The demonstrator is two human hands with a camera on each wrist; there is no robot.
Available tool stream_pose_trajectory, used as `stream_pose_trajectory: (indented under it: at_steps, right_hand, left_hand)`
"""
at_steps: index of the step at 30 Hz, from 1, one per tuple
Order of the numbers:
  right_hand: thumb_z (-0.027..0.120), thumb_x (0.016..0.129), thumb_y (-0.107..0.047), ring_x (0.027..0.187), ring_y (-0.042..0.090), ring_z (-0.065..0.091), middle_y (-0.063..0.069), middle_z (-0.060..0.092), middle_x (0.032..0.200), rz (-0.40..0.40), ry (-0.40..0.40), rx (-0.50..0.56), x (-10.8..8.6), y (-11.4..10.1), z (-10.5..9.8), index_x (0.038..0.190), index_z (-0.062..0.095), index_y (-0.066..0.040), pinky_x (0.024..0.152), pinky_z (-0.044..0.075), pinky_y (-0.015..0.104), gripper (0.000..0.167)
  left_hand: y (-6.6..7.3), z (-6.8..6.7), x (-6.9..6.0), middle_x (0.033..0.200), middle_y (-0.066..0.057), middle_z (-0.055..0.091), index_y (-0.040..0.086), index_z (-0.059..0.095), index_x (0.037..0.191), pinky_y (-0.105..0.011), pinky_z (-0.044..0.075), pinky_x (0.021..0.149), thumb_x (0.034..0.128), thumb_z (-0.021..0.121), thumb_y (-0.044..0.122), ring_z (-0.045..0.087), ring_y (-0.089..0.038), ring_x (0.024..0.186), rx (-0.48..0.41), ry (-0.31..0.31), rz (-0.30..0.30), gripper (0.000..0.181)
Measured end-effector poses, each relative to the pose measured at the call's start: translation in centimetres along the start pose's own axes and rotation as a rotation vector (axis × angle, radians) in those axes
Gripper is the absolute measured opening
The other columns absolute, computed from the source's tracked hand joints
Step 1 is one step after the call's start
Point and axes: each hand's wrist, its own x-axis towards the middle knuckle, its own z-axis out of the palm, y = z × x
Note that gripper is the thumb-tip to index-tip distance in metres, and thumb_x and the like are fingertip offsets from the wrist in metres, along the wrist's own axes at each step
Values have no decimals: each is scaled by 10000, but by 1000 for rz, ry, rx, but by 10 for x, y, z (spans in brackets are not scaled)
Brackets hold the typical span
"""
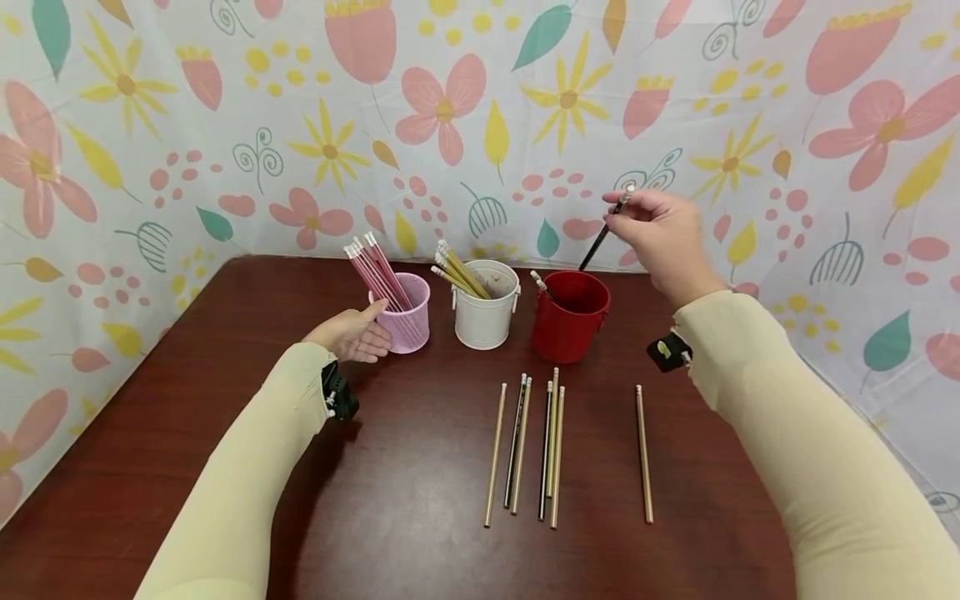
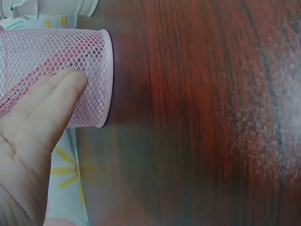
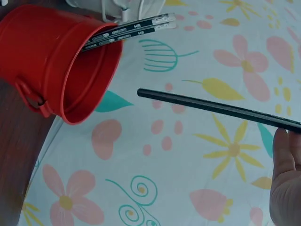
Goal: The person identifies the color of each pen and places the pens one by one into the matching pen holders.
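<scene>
My right hand (image 1: 663, 242) pinches a black pencil (image 1: 600, 242) near its eraser end. In the right wrist view the pencil's lower tip is outside the red bucket (image 3: 47, 56), apart from its rim. Inside that bucket lean two black pencils (image 3: 127, 33) with white erasers. My left hand (image 1: 356, 333) touches the side of a pink mesh cup (image 1: 411, 329); its fingers lie fairly straight against the mesh in the left wrist view. Several pink pencils (image 1: 378, 275) stand tilted in this cup.
Between the cup and the red bucket stands a white bucket (image 1: 480, 323) with several gold pencils (image 1: 461, 271). Several gold and black pencils (image 1: 517, 442) lie on the dark wooden table (image 1: 405, 483). A single gold pencil (image 1: 644, 458) lies farther right. A flowered cloth (image 1: 480, 125) hangs behind.
</scene>
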Motion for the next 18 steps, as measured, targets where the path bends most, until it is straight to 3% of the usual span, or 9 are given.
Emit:
stream_pose_trajectory:
  at_steps: [6,10,14,18]
  right_hand:
    - [591,853,43,688,13,567,-205,635,721,-63,-19,-143,5,11,8,987,710,82,636,456,110,183]
    - [589,858,38,688,-15,545,-242,615,710,-34,-78,-207,2,26,15,1003,681,132,625,438,110,195]
    - [598,865,18,761,3,562,-8,705,856,51,-155,-277,-6,44,18,964,687,120,664,456,111,168]
    - [578,903,-34,965,147,591,204,668,1086,143,-253,-348,-10,56,18,999,688,82,721,465,148,186]
  left_hand:
    - [2,-2,0,1343,-351,438,-196,373,1326,-414,444,992,1005,237,538,493,-401,1210,-12,23,11,813]
    - [0,-3,0,1336,-342,452,-193,385,1320,-422,443,992,1005,239,541,499,-401,1207,-19,45,9,813]
    - [-3,-1,1,1329,-344,459,-200,398,1307,-429,442,993,1013,263,514,505,-402,1201,-25,44,3,783]
    - [-2,1,1,1331,-358,451,-208,402,1297,-440,430,1004,1014,271,507,493,-417,1213,-29,47,16,780]
